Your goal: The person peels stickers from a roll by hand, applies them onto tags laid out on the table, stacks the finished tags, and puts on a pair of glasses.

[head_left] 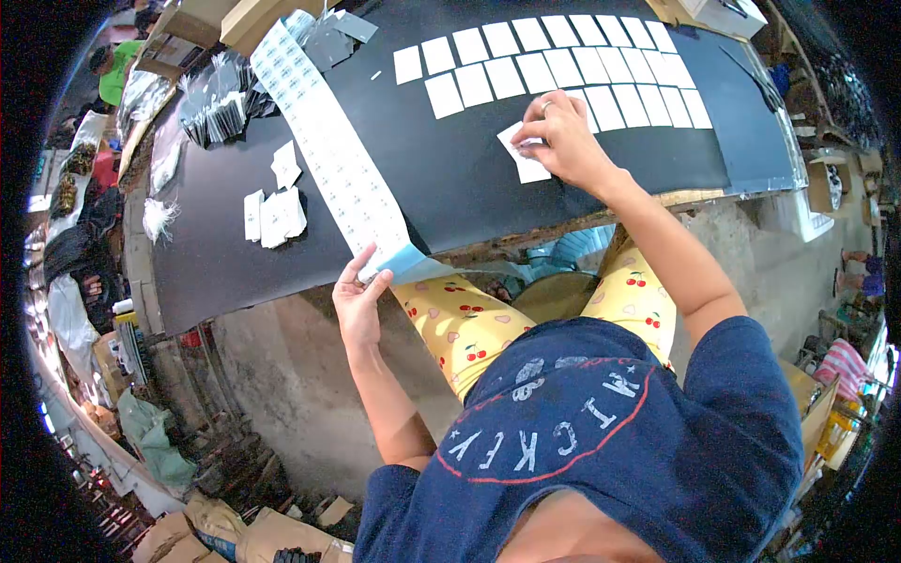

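Note:
My left hand [361, 298] pinches the near end of a long strip of printed stickers [328, 141] that runs across the black table. The strip's blue backing shows where it bends over the front edge. My right hand [563, 141] is over a white card [531, 170], its fingertips pressed together at the card's surface; whatever they pinch is too small to make out. Beyond that hand lie two rows of blank white cards [500, 79], set side by side, a few partly covered by the hand.
Small stacks of white cards [282, 218] lie left of the strip on the black table [216, 281]. Bundles of dark tags [214, 111] sit farther back, beside cardboard boxes [246, 23]. White strings [160, 219] lie at the left edge. Scissors-like dark handles [765, 89] rest at the right.

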Demonstrator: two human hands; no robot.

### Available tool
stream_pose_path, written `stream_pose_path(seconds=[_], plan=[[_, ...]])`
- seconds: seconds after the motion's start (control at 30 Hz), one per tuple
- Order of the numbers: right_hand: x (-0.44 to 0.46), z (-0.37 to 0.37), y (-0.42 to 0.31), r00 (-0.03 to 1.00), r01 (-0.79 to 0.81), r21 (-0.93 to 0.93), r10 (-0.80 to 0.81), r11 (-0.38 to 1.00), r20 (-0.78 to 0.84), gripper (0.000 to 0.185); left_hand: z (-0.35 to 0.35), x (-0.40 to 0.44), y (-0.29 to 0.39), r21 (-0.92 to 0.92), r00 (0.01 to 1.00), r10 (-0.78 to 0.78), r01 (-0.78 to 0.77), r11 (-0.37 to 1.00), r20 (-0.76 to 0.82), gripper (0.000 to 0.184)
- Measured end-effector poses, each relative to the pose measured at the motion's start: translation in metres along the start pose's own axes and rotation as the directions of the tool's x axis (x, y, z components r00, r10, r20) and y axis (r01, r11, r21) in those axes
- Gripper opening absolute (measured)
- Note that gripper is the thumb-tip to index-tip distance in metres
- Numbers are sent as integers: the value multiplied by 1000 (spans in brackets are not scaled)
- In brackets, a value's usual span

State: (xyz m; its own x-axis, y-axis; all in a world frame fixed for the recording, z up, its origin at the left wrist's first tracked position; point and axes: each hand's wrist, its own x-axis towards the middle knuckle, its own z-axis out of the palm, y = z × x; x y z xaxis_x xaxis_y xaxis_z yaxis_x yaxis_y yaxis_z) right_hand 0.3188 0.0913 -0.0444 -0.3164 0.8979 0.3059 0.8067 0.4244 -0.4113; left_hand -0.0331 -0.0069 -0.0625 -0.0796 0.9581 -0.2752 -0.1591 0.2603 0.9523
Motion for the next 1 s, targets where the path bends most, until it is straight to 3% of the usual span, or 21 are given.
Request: stream_pose_path(seconds=[0.07, 0.13, 0.23, 0.37, 0.53, 0.87, 1.0], plan=[[-3, 1, -2, 999, 9, -42, -11, 999, -39, 29, 0, 0, 0, 0, 1000, -3, 3, 1000, -3, 46], [-3, 1, -7, 991, -46, -23, 43, 999, -124, 53, 1, -1, 1, -27, 1000, -1, 1, 1000, 8, 47], [-15, 9, -13, 991, -39, 35, 44, 999, -130, 66, -2, 1, -1, -45, 1000, -5, 6, 999, 20, 49], [-38, 13, -35, 998, -69, -235, 64, 970, -27, 61, 0, -3, 4, -50, 999, -18, 20, 999, 49, 53], [-49, 27, -33, 993, -37, -366, 77, 930, 93, 80, -3, -2, 12, 7, 990, -35, 34, 999, 137, 59], [-48, 22, -40, 992, -44, -337, 82, 940, 99, 72, -3, -1, 9, -25, 991, 30, -27, 999, 132, 56], [-48, 24, -36, 986, 4, -448, 70, 894, 149, 69, 3, -2, 15, 8, 988, 113, -115, 993, 105, 56]])
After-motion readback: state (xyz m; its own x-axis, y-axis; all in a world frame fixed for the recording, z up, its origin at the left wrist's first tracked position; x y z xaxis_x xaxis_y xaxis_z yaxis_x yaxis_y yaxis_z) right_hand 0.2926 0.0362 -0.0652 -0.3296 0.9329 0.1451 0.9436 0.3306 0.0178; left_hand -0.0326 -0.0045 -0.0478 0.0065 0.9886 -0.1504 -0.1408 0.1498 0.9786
